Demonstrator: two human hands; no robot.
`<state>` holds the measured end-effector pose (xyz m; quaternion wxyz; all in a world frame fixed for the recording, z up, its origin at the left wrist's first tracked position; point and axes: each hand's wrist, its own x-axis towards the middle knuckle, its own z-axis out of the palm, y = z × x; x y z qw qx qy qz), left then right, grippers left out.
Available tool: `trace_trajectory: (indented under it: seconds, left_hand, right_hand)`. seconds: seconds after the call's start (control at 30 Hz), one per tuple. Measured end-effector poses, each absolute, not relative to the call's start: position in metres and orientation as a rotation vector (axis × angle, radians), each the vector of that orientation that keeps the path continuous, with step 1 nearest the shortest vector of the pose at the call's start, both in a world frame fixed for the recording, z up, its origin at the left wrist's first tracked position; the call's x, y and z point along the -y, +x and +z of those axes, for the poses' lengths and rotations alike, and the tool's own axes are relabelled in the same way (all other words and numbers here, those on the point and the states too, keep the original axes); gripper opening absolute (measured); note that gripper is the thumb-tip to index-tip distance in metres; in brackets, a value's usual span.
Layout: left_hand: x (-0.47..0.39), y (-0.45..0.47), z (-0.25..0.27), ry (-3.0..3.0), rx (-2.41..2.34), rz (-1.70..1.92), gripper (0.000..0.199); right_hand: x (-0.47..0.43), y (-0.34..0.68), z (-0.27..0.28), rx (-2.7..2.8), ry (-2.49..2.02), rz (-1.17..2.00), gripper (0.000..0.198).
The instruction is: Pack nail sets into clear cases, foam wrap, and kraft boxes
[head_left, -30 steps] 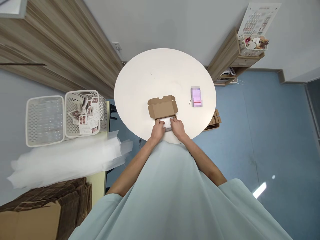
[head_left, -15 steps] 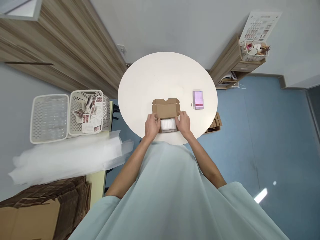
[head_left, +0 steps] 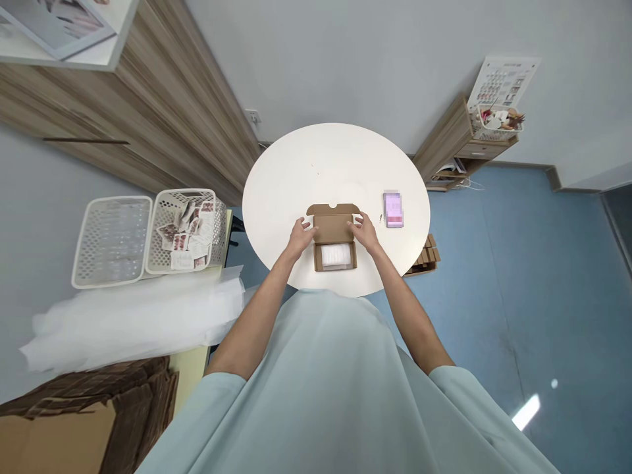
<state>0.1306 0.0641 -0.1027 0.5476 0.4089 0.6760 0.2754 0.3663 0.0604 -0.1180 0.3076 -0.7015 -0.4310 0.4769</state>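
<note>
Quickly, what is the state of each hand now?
Left hand: open, at the left edge of the box lid.
Right hand: open, at the lid's right edge.

The box (head_left: pixel 334 232) is matt brown cardboard; the table (head_left: pixel 340 158) has a smooth surface. The baskets (head_left: pixel 218 234) are perforated plastic, the cabinet (head_left: pixel 172 112) streaky wood grain, the shirt (head_left: pixel 340 375) matt cloth, the floor (head_left: pixel 459 296) smooth and slightly glossy.

A grey wall (head_left: pixel 340 66) spans the top, a cabinet (head_left: pixel 182 112) stands upper left, a white table (head_left: pixel 320 148) centre, blue floor (head_left: pixel 459 276) right, glare (head_left: pixel 526 413) lower right
</note>
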Motion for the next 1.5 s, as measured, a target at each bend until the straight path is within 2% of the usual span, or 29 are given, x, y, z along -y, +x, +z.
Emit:
trace_trajectory:
  seconds: [0.23,0.47,0.63,0.83,0.93,1.07,1.33,1.5]
  left_hand:
    - [-0.071,0.127,-0.098,1.083,-1.512,0.713,0.077]
    - [-0.038,0.13,-0.107,1.223,-1.481,0.779,0.075]
    - [0.002,0.13,-0.119,1.439,-1.47,0.768,0.077]
    - [0.037,0.121,-0.112,1.705,-1.617,0.637,0.071]
    - [0.047,0.117,-0.108,1.753,-1.663,0.621,0.06]
    - [0.054,0.115,-0.11,1.784,-1.662,0.568,0.048]
    - [0.063,0.117,-0.121,1.648,-1.697,0.268,0.04]
    - [0.064,0.115,-0.134,1.507,-1.66,0.369,0.042]
  right_hand:
    - [-0.061,0.371,-0.105,1.17,-1.721,1.185,0.09]
    - [-0.02,0.375,-0.103,1.403,-1.65,1.068,0.075]
    - [0.025,0.372,-0.107,1.62,-1.691,0.982,0.072]
    - [0.06,0.369,-0.107,1.778,-1.78,0.766,0.065]
    - [0.068,0.368,-0.105,1.812,-1.805,0.712,0.059]
    - [0.073,0.366,-0.096,1.861,-1.892,0.732,0.051]
    - [0.082,0.353,-0.099,1.907,-2.261,0.92,0.041]
    - [0.088,0.352,-0.113,1.751,-2.267,1.033,0.036]
